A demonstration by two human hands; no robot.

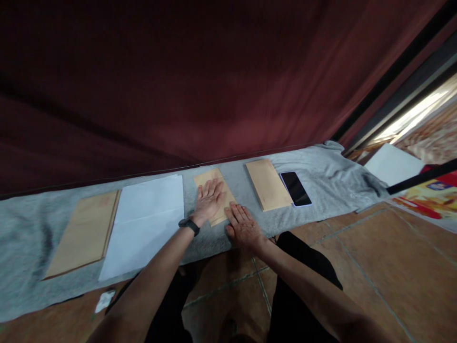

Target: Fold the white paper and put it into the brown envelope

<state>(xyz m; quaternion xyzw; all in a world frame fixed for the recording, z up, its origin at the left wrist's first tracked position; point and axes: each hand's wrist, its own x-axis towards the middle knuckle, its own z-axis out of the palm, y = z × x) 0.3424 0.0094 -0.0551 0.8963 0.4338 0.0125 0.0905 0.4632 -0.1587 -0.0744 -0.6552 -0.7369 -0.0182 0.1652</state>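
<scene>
A tan paper envelope (218, 219) lies in the middle of the grey cloth, partly covered by both hands. My left hand (210, 197) rests flat on it with the fingers stretched out; a dark watch is on that wrist. At the envelope's near right edge my right hand (244, 225) lies flat too, its fingertips touching the paper. White paper sheets (148, 214) lie to the left, and beyond them a stack of tan envelopes (84, 226). To the right sits another pile of tan envelopes (267, 185).
A phone (296, 188) with a dark screen touches the right envelope pile. The grey cloth (332, 181) covers a long narrow surface against a dark red curtain (214, 85). A white crumpled scrap (104, 301) is on the tiled floor (374, 252). A dark bar (423, 177) crosses at right.
</scene>
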